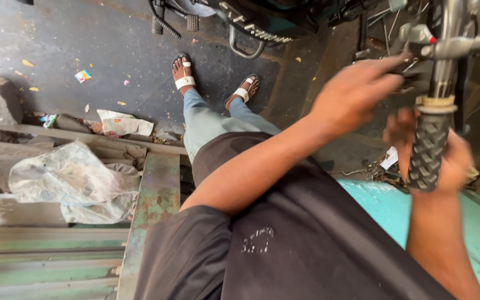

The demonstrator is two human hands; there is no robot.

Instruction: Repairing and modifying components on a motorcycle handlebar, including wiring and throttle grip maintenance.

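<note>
A motorcycle handlebar with a black ribbed rubber grip hangs down at the right. My right hand sits behind the grip and wraps around it. My left hand reaches across, fingers extended and blurred, touching the black switch housing and lever parts just above the grip. A chrome bar end sticks out to the right.
My feet in white sandals stand on dark concrete. At left lie stone slabs, crumpled plastic sheeting and a rusty green metal frame. Another motorcycle's underside is at the top. A turquoise surface is under the handlebar.
</note>
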